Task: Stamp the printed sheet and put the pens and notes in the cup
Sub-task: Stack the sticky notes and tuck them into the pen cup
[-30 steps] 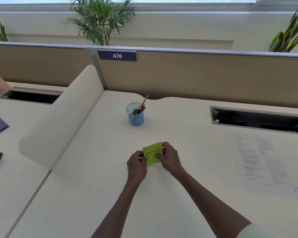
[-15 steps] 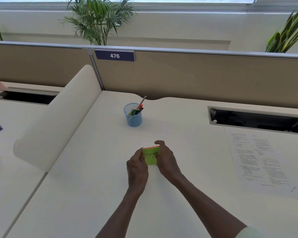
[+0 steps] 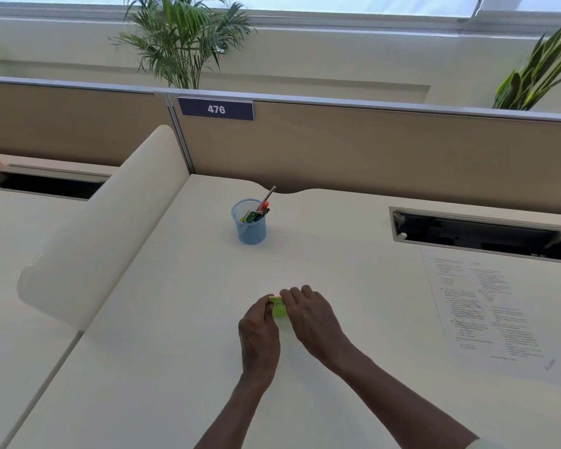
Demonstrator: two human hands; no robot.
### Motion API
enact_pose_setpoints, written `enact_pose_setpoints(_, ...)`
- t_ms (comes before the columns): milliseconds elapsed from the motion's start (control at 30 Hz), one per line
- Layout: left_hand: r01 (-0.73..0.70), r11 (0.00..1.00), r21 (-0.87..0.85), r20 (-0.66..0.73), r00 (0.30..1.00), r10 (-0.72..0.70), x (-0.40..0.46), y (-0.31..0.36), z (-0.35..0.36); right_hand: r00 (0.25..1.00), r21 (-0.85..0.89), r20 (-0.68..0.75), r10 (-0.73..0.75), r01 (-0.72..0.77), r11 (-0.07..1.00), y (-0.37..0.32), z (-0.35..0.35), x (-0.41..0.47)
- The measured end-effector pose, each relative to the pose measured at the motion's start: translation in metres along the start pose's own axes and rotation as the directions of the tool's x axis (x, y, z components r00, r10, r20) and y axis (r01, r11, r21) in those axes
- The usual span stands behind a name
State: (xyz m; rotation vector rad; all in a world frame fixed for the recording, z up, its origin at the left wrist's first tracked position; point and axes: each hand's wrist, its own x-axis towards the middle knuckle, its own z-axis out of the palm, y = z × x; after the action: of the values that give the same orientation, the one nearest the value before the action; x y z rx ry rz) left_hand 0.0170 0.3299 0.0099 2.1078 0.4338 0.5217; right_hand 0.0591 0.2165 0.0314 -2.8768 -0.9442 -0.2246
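One green pad of notes (image 3: 280, 310), orange at its top edge, is held between two hands low over the worktop (image 3: 175, 319). Left hand (image 3: 259, 332) and right hand (image 3: 311, 315) have their fingers closed on its sides. One blue mesh cup (image 3: 249, 222) stands beyond, holding several pens (image 3: 259, 211), perhaps five. One printed sheet (image 3: 493, 312) lies well right. Compared with a second ago, the hands cover more of the pad.
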Motion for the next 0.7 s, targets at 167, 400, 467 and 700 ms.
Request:
enact_pose_setpoints(167, -0.081, 0.997, 0.009, 0.048, 0.996, 0.080, 0.018, -0.005, -0.001, 0.989, 0.001, 0.144, -0.017, 0.017, 1.000, 0.001, -0.019, 0.025)
enact_pose_setpoints(400, -0.159, 0.987, -0.020, 0.073, 0.984, 0.160, 0.076, -0.006, -0.001, 0.929, 0.234, 0.279, 0.242, -0.310, 0.921, 0.029, -0.054, 0.093)
enact_pose_setpoints(467, -0.141, 0.990, 0.020, 0.036, 0.990, 0.140, 0.101, -0.007, -0.003, 0.912, 0.271, 0.253, 0.322, -0.387, 0.882, 0.042, -0.059, 0.111)
enact_pose_setpoints(700, -0.089, 0.982, 0.164, 0.097, 0.993, 0.074, 0.178, -0.017, -0.001, 0.813, 0.504, 0.178, 0.555, -0.560, 0.658, 0.078, -0.069, 0.174)
